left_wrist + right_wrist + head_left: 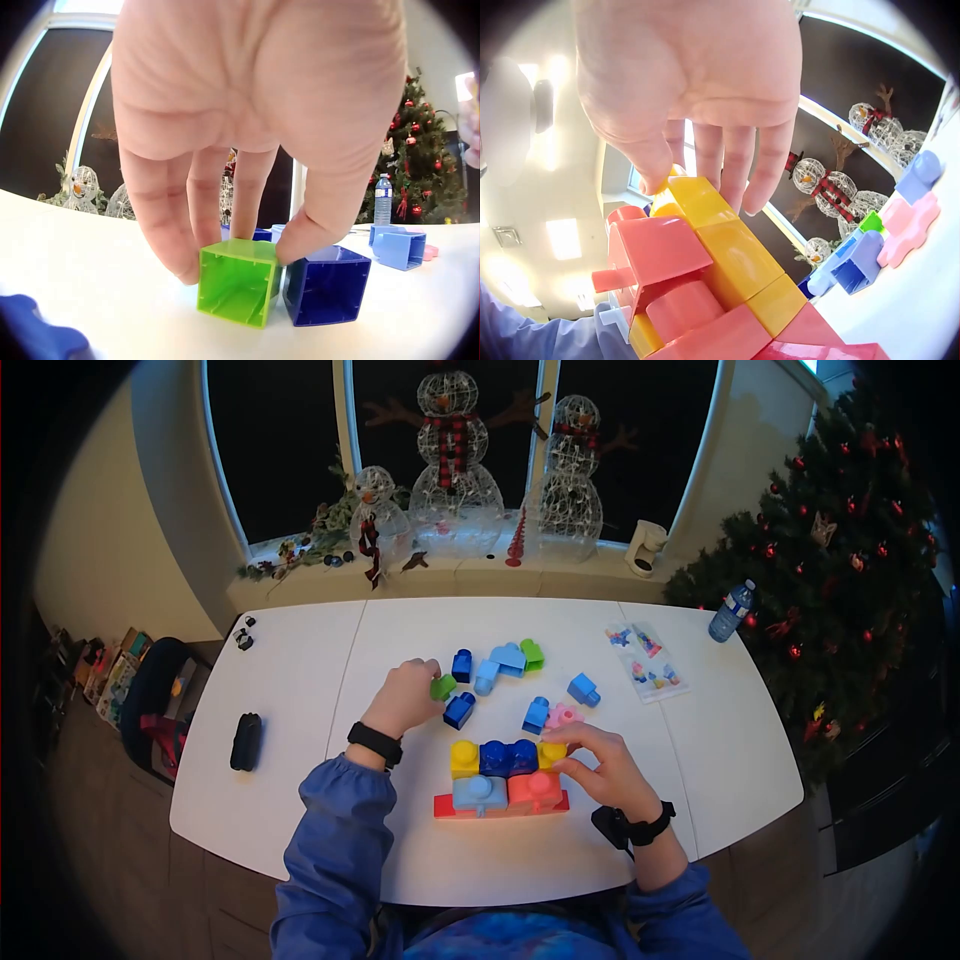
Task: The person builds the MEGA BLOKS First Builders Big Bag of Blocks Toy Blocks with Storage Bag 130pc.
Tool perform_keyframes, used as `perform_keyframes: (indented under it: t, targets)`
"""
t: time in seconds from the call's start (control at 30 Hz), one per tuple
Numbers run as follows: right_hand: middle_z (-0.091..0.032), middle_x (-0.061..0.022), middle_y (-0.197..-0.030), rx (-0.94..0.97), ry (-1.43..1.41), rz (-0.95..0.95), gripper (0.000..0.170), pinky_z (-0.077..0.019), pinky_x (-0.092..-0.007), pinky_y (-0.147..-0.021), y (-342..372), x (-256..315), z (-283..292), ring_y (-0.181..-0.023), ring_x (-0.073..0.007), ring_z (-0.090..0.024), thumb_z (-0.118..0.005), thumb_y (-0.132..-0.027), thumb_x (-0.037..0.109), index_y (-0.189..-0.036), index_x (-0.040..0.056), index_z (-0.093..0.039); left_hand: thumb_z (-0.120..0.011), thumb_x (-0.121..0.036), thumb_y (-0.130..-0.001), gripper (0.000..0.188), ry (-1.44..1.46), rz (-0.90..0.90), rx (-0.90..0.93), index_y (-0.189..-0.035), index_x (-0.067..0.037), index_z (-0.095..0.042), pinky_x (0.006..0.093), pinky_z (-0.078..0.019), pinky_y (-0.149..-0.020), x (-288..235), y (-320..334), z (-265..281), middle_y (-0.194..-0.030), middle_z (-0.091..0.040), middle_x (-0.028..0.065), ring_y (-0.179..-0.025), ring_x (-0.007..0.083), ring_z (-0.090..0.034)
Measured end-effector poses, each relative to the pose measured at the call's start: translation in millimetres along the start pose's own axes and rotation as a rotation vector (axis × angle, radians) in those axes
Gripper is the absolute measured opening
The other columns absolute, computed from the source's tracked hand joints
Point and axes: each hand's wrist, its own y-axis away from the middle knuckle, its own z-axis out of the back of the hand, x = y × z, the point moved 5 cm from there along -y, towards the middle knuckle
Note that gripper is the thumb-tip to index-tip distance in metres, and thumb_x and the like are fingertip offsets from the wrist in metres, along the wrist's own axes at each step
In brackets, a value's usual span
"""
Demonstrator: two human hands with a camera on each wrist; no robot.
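Note:
In the head view, a built stack stands at the table's near side: red base (444, 807), light blue (480, 793) and coral (535, 792) blocks, dark blue blocks (508, 758) above, between yellow ones. My right hand (608, 765) holds the yellow block (551, 756) at the stack's right end; the right wrist view shows thumb and fingers of that hand (697, 75) around yellow (697, 199). Left of the loose blocks, my left hand (403, 698) pinches a green block (443, 687). Its hollow underside (236, 285) faces the left wrist camera, beside a dark blue block (326, 289).
Loose blue blocks (508, 657), another green block (532, 654) and a pink piece (565, 715) lie beyond the stack. A picture sheet (648, 662) and a water bottle (732, 611) are at the right; a black case (246, 742) lies left.

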Motion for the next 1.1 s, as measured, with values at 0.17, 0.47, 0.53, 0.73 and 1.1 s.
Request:
perform_keyframes:
  t: [0.17,0.47,0.53,0.73,1.1]
  targets:
    - [-0.075,-0.0106,-0.119,0.005,0.015,0.011,0.034,-0.0595,-0.0352,-0.087,0.4,0.1,-0.1,-0.105,-0.0259,-0.072,-0.075,-0.093,0.006,-0.127,0.0061,-0.071,-0.074,0.003,-0.081,0.041,0.749,-0.016,-0.233,-0.119,-0.003,-0.061,0.0361,-0.0569,-0.098,-41.4,61.8,61.2,-0.106,-0.069,0.0094,-0.104,0.0219,-0.07]
    - [-0.075,-0.0102,-0.12,0.004,0.006,0.014,0.035,-0.0589,-0.035,-0.087,2.0,-0.8,-1.7,-0.107,-0.0258,-0.072,-0.076,-0.093,0.006,-0.128,0.006,-0.071,-0.075,0.008,-0.083,0.045,1.139,-0.167,-0.141,-0.125,-0.001,-0.06,0.0376,-0.0504,-0.11,-50.3,110.9,27.8,-0.12,-0.066,0.0093,-0.117,0.0198,-0.066]
    - [-0.074,-0.0103,-0.12,0.001,0.006,0.016,0.035,-0.0587,-0.0349,-0.087,1.7,-0.6,-1.5,-0.107,-0.0258,-0.071,-0.076,-0.093,0.006,-0.128,0.0059,-0.07,-0.077,0.007,-0.083,0.044,1.119,-0.17,-0.152,-0.123,0.0,-0.062,0.0372,-0.0506,-0.108,-48.6,113.3,27.2,-0.12,-0.067,0.0095,-0.117,0.0198,-0.066]
    - [-0.074,-0.0105,-0.12,0.006,0.007,0.013,0.035,-0.0587,-0.0349,-0.087,1.9,-0.8,-3.6,-0.107,-0.0263,-0.071,-0.076,-0.094,0.007,-0.128,0.0061,-0.07,-0.08,0.004,-0.082,0.04,1.05,-0.184,-0.157,-0.119,-0.001,-0.067,0.0364,-0.052,-0.103,-45.7,115.2,31.5,-0.121,-0.07,0.0102,-0.115,0.0217,-0.067]
    - [-0.074,-0.0109,-0.12,-0.001,0.001,0.021,0.035,-0.0595,-0.0352,-0.087,2.9,-2.0,-4.4,-0.108,-0.0267,-0.071,-0.076,-0.093,0.007,-0.128,0.0065,-0.07,-0.085,0.002,-0.08,0.038,0.807,-0.236,-0.215,-0.113,-0.002,-0.067,0.035,-0.0549,-0.098,-56.6,116.8,40.1,-0.117,-0.071,0.0132,-0.11,0.0272,-0.07]
